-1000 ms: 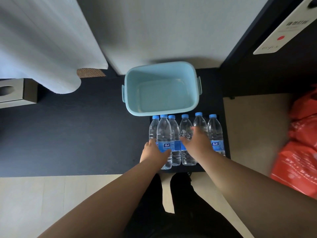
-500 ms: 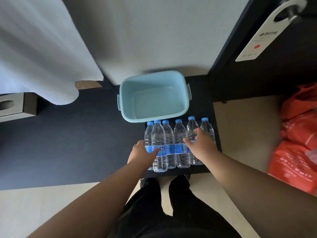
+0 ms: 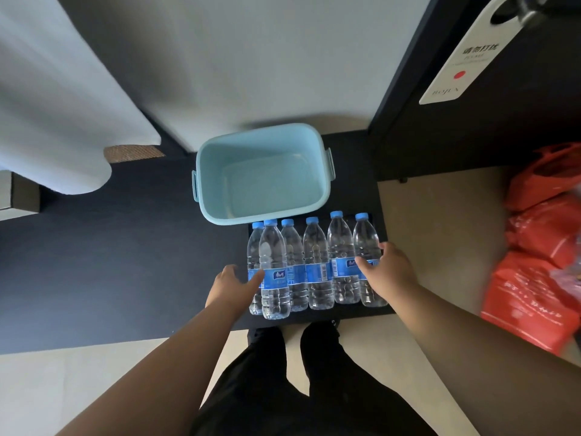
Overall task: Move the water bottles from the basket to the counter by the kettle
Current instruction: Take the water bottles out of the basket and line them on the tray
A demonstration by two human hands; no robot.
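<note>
**Bottles** (image 3: 316, 262): six, clear ribbed plastic with blue caps and blue wrap labels. They stand upright in a tight row on the dark matte table (image 3: 125, 262), between the two sets of fingers.

**Basket** (image 3: 267, 217): pale blue smooth plastic, rounded-rectangular, with side handles. It sits beyond the fingertips, just behind the row, with nothing in it.

**Left hand** (image 3: 231, 286): fingers (image 3: 228, 270) straight and relaxed, touching the end bottles.

**Right hand** (image 3: 390, 272): thumb across the opposite end bottle's label, fingers at its far side. Grip or mere press cannot be told.

**Status, judged:** unloading looks complete; only squaring the row may remain. The kettle is not in view, so placement beside it is unconfirmed.
</note>
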